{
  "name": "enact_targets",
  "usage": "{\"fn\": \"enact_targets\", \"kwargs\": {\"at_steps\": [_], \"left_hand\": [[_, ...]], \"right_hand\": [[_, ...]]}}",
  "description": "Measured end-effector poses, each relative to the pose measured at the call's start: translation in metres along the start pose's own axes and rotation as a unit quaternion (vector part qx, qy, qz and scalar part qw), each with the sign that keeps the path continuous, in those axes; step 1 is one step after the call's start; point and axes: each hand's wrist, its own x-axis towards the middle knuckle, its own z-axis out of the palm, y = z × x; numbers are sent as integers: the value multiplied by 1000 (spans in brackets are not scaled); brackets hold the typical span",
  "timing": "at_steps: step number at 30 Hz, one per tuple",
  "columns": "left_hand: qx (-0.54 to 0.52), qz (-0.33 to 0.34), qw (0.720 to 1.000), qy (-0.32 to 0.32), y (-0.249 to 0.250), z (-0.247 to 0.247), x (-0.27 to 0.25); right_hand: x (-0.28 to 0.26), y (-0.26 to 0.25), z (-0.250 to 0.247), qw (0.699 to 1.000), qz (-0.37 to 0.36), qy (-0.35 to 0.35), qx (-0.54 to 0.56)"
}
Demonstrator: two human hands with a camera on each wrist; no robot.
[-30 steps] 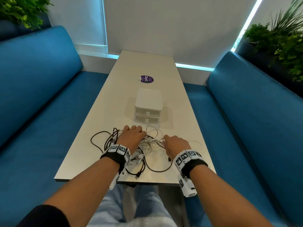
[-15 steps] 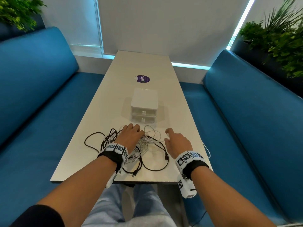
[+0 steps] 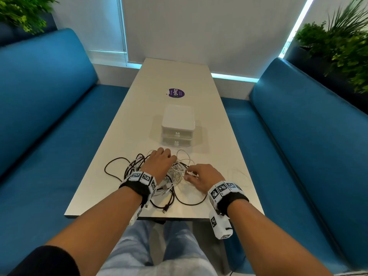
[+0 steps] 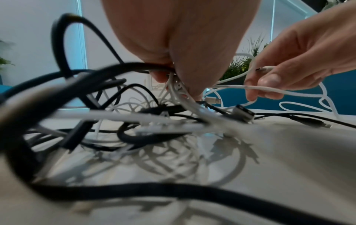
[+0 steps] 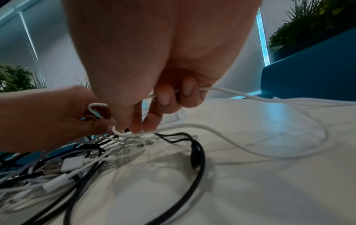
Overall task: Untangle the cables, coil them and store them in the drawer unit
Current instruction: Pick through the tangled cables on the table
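a tangle [image 3: 159,176] of black and white cables is lying on the table [image 3: 123,136], just in front of the drawer unit [image 3: 177,126], near the table's front edge. the unit is standing further back along the table, both drawers closed, with a purple sticker [image 3: 176,93] behind it. the left hand [image 3: 160,163] is being pressed down into the middle of the tangle, fingers curled; in the left wrist view several white and black strands are being pinched between thumb and fingers [image 4: 190,85]. the right hand [image 3: 202,177] is being held at the tangle's right side, just beside the left hand, further from the unit. a white cable [image 5: 240,95] is being gripped by its curled fingers [image 5: 163,97], with the thumb and forefinger tips closed on a white loop at the tangle's edge. the white cable is trailing off to the right across the table. a black loop [image 3: 189,203] is lying in front of the tangle, a black plug end [image 3: 164,211] near the table's front edge. blue benches [image 3: 49,116] are standing on both sides of the table.
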Motion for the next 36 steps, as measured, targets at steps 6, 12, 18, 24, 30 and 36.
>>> {"fn": "enact_targets", "kwargs": {"at_steps": [6,12,18,24,30,36], "left_hand": [[18,-11,1000,-1,-3,-2,-3],[45,-23,999,8,-12,0,-8],[57,-33,998,5,-15,0,-5],[17,-43,999,-5,-16,1,-5],[-141,8,990,22,18,-15,1],[-67,60,996,-14,38,4,5]], "right_hand": [[-2,-1,4,999,5,0,41],[-5,25,-16,994,70,42,-78],[-13,58,-20,967,199,9,-158],[-8,55,-14,977,161,33,-135],[1,42,-7,992,67,74,-78],[-7,40,-10,981,115,99,-124]]}}
